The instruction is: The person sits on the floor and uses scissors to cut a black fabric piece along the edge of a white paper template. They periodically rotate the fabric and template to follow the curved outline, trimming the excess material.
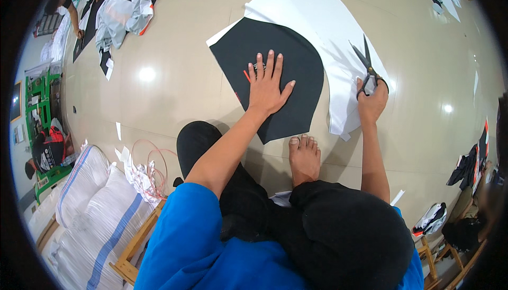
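Your left hand lies flat on the curved black fabric panel; your right hand grips black-handled scissors over white cloth—any shift could skew the cut.

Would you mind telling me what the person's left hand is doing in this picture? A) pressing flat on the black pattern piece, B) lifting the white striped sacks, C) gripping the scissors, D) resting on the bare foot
A: the left hand lies spread, palm down, on the black pattern piece that sits on the white fabric, while the right hand holds the scissors.
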`<state>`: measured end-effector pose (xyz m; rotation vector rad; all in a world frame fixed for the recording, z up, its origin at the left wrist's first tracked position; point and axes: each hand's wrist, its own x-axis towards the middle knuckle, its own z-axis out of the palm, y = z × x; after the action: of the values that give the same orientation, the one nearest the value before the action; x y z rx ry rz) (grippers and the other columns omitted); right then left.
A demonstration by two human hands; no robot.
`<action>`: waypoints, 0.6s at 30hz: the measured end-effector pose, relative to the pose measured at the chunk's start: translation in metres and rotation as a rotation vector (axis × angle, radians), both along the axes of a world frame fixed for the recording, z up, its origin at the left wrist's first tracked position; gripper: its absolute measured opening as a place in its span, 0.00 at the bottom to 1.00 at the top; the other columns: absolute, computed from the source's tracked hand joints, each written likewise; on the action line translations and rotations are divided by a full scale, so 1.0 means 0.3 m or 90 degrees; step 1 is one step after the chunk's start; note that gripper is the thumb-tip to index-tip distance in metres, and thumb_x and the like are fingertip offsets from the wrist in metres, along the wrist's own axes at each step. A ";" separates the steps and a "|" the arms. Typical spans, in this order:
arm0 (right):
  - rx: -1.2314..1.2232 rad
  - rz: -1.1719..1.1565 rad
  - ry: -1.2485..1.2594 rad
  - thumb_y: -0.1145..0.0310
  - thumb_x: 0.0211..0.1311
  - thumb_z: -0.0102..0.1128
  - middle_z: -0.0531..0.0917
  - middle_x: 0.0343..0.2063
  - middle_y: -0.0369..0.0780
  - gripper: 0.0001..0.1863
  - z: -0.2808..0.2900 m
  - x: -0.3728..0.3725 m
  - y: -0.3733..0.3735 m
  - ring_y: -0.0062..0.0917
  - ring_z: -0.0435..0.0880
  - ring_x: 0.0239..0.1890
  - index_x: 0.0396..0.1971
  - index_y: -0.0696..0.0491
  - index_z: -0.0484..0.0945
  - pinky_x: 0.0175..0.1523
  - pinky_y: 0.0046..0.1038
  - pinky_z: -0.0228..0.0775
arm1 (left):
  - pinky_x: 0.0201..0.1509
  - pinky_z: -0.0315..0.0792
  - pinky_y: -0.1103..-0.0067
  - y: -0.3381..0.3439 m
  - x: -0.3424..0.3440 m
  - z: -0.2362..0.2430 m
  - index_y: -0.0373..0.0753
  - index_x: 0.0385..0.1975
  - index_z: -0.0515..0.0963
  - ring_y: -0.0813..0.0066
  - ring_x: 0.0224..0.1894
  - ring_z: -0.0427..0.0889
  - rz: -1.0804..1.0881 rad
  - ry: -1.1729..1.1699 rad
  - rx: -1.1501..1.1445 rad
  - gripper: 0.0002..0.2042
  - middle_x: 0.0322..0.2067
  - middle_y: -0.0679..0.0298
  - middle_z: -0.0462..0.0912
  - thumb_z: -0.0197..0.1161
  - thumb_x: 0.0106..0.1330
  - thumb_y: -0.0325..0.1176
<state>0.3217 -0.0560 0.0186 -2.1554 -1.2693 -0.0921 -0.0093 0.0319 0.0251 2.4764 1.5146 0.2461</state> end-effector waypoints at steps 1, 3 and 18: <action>-0.007 -0.006 0.001 0.57 0.61 0.83 0.85 0.56 0.56 0.35 -0.002 0.001 0.002 0.53 0.82 0.62 0.57 0.67 0.79 0.68 0.48 0.73 | 0.85 0.39 0.36 0.000 -0.004 -0.004 0.42 0.87 0.52 0.32 0.86 0.44 0.000 -0.002 0.004 0.44 0.86 0.47 0.48 0.55 0.80 0.61; -0.020 -0.024 -0.002 0.55 0.62 0.83 0.85 0.56 0.56 0.35 -0.003 0.015 0.004 0.53 0.82 0.61 0.57 0.67 0.79 0.68 0.48 0.73 | 0.85 0.40 0.36 -0.002 -0.002 -0.008 0.42 0.87 0.52 0.32 0.86 0.44 0.004 -0.001 0.010 0.43 0.87 0.48 0.48 0.54 0.80 0.61; -0.030 -0.060 -0.023 0.54 0.66 0.80 0.86 0.53 0.55 0.34 -0.032 0.044 0.010 0.52 0.83 0.60 0.55 0.69 0.79 0.66 0.49 0.74 | 0.83 0.39 0.33 -0.030 0.013 0.008 0.41 0.87 0.53 0.31 0.86 0.43 0.033 0.014 0.001 0.42 0.86 0.45 0.48 0.53 0.81 0.61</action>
<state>0.3350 -0.0531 0.0089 -2.2627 -1.2011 -0.1419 -0.0053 0.0230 0.0275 2.4507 1.5903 0.2304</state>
